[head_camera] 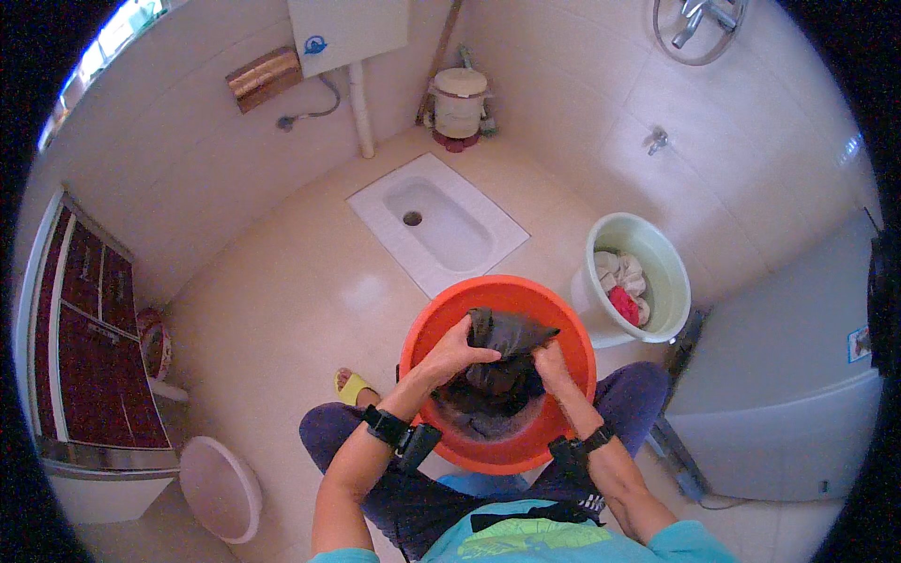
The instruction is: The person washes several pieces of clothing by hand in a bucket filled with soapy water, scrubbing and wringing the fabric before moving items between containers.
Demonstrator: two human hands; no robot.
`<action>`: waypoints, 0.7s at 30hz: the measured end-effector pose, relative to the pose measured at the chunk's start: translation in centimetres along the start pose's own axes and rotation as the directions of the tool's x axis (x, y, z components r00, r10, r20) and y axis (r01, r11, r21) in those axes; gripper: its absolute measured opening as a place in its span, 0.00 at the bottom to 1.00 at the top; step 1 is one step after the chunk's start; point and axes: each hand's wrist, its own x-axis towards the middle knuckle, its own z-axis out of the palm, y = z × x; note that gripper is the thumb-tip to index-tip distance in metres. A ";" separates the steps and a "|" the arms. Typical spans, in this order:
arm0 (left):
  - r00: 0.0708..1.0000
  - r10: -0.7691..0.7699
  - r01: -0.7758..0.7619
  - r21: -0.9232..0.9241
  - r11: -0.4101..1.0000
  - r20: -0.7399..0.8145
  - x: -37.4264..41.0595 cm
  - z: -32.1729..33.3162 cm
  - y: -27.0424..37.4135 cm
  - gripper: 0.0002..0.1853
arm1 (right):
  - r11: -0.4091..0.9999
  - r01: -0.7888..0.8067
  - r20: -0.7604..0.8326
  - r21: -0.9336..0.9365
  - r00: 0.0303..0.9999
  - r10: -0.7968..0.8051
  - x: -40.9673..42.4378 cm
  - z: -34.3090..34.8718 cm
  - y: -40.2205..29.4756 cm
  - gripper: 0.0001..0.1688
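An orange plastic basin (570,429) stands between my knees, with dark wet cloth and some sudsy water inside. Over it, my left hand (461,352) holds a bunched dark grey garment (510,332) on its left side, thumb across the front. My right hand (549,362) grips the same garment at its right end with bent fingers. The cloth hides some of my fingertips. Right of the basin is a pale green bucket (674,281) containing whitish cloth (630,274) and a red piece (623,305).
Ahead lies a white squat toilet (493,232) set in the floor. A grey appliance (767,394) is at the right, a pink basin (219,489) and a dark red cabinet (105,373) at the left. A lidded white container (457,105) occupies the far corner.
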 end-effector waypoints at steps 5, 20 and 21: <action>0.996 0.002 -0.005 0.036 0.999 0.088 -0.4 1.1 1.9 0.36 | 0.971 0.025 -0.051 0.237 0.999 -0.013 -0.9 -1.8 -2.3 0.13; 0.983 0.169 -0.069 0.700 0.711 -0.074 -0.3 2.0 -1.7 0.21 | 0.991 -0.097 0.207 0.088 0.975 0.077 -2.3 1.0 -5.5 0.17; 0.988 0.087 0.015 0.641 0.768 -0.127 -0.2 1.5 -2.2 0.18 | 0.991 -0.124 0.177 -0.046 0.976 0.130 -2.1 1.1 -5.6 0.18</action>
